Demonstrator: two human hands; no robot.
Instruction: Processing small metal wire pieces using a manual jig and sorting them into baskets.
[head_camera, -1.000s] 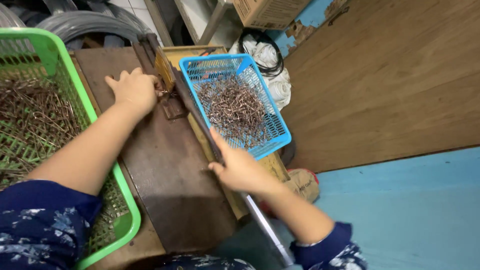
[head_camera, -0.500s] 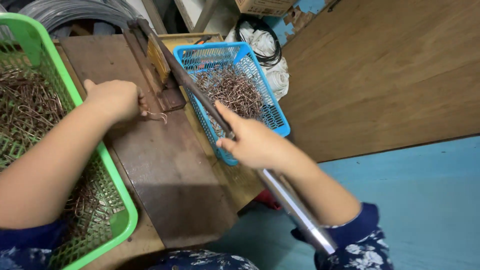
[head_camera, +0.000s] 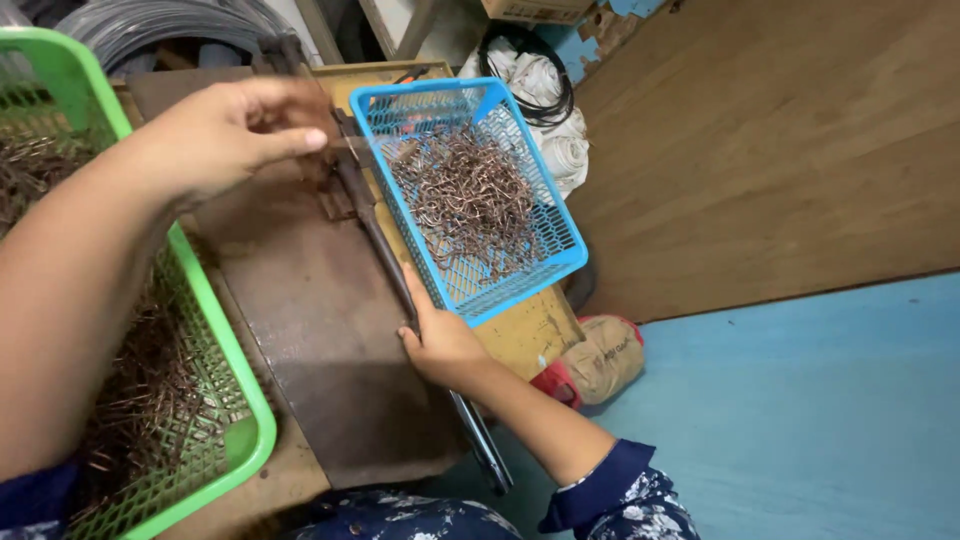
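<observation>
- Cardboard box (head_camera: 532, 9): top edge of the view, above the blue basket; brown, rectangular; only its lower part shows; a pale label strip runs along its front, too small to read.
- Sack (head_camera: 600, 357): on the floor at the foot of the wooden wall, just right of the bench; tan, soft and bulging, lying on its side; faint dark print on its face; a red band at its near end and a red trim along its far edge.
- White bags (head_camera: 568, 140): bundled behind the blue basket, against the wall; pale, knotted cloth or plastic; a black cable coil lies on them.
</observation>
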